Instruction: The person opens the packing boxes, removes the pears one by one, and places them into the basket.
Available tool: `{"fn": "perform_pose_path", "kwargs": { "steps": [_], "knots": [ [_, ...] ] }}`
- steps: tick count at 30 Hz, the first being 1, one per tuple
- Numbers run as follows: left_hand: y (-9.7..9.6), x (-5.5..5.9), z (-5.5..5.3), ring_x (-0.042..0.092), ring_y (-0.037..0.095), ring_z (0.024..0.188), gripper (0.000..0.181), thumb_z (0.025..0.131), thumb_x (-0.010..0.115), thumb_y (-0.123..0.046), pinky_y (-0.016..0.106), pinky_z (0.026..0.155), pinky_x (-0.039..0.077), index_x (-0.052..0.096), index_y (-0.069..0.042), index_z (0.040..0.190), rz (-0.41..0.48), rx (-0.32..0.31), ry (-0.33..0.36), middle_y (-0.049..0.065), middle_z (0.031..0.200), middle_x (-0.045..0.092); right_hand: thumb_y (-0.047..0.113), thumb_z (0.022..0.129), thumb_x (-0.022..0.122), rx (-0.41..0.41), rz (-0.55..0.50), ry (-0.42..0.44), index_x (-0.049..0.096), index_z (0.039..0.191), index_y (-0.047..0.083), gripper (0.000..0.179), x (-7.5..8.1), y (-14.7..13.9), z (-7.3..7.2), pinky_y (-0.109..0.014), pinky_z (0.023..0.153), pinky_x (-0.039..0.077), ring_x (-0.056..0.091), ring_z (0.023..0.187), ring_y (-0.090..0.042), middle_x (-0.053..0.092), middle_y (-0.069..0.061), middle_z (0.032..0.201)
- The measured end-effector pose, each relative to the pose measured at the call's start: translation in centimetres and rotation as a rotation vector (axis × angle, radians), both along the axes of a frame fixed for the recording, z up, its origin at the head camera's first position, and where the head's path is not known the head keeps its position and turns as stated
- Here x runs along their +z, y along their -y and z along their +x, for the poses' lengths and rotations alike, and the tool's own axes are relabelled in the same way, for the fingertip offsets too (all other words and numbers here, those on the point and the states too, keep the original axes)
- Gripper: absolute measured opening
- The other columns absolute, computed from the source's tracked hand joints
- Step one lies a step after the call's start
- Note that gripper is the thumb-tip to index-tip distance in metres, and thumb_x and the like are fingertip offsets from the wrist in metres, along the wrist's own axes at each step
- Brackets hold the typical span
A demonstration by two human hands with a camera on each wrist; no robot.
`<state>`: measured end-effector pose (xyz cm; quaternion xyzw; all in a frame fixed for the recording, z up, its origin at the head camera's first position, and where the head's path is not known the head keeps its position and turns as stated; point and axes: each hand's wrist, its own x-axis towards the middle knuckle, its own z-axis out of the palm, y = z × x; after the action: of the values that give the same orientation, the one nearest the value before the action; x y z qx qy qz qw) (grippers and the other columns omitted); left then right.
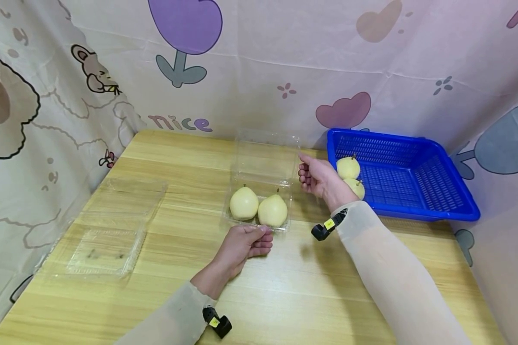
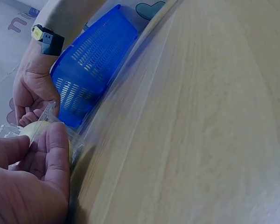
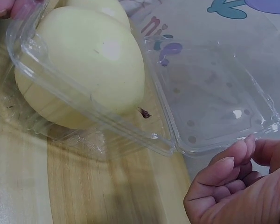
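A clear plastic clamshell box (image 1: 228, 221) stands open in the middle of the table, its lid (image 1: 265, 155) tilted up at the back. Two pale yellow pears, a left one (image 1: 243, 203) and a right one (image 1: 273, 211), sit side by side in its base with stems up. At the front rim, my left hand (image 1: 243, 243) pinches the plastic between thumb and fingers. My right hand (image 1: 321, 179) pinches the right edge of the lid, fingers curled; the right wrist view shows its fingertips at the lid's corner (image 3: 270, 123).
To the right is a blue plastic basket (image 1: 414, 213) holding two more pears (image 1: 348, 168) at its left end, one partly behind my right wrist. Another clear clamshell box (image 1: 108, 235) lies opened out on the left of the wooden table (image 1: 285, 297). A printed cloth (image 1: 259, 81) hangs behind.
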<state>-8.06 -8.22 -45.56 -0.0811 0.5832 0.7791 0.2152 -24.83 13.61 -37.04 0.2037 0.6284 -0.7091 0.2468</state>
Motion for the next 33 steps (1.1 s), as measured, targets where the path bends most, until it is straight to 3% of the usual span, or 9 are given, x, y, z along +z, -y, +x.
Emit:
{"fn": "perform_pose_path", "kwargs": {
  "steps": [21, 27, 30, 33],
  "knots": [
    [0.0, 0.1, 0.0, 0.073, 0.013, 0.081, 0.038, 0.108, 0.061, -0.017, 0.026, 0.078, 0.065, 0.066, 0.017, 0.122, -0.002, -0.021, 0.016, 0.01, 0.093, 0.075, 0.041, 0.11, 0.055, -0.001, 0.021, -0.008, 0.058, 0.077, 0.014, 0.043, -0.2, -0.2, 0.1, -0.021, 0.051, 0.041, 0.05, 0.054, -0.007, 0.055, 0.007, 0.062],
    [0.7, 0.6, 0.1, 0.073, 0.012, 0.076, 0.036, 0.109, 0.057, -0.017, 0.025, 0.072, 0.065, 0.065, 0.017, 0.12, -0.059, -0.11, 0.011, 0.007, 0.09, 0.073, 0.032, 0.11, 0.057, 0.031, 0.094, -0.107, 0.061, 0.088, 0.012, 0.03, -0.6, 0.0, 0.5, -0.021, 0.056, 0.047, 0.054, 0.059, -0.007, 0.059, 0.007, 0.068],
    [1.2, 1.0, 0.2, 0.073, 0.011, 0.075, 0.034, 0.108, 0.056, -0.013, 0.025, 0.071, 0.065, 0.066, 0.018, 0.119, -0.093, -0.123, -0.005, 0.006, 0.089, 0.073, 0.028, 0.109, 0.057, 0.072, 0.187, -0.193, 0.065, 0.097, 0.01, 0.023, -1.1, 0.3, 0.8, -0.024, 0.067, 0.053, 0.06, 0.07, -0.009, 0.063, 0.006, 0.077],
    [1.8, 1.6, 0.3, 0.073, 0.011, 0.076, 0.034, 0.108, 0.056, -0.011, 0.024, 0.071, 0.065, 0.067, 0.019, 0.119, -0.121, -0.122, -0.028, 0.007, 0.089, 0.074, 0.025, 0.109, 0.055, 0.123, 0.251, -0.262, 0.066, 0.115, 0.0, 0.028, -1.5, 0.5, 1.2, -0.033, 0.083, 0.058, 0.064, 0.085, -0.014, 0.064, 0.002, 0.089]
  ]
}}
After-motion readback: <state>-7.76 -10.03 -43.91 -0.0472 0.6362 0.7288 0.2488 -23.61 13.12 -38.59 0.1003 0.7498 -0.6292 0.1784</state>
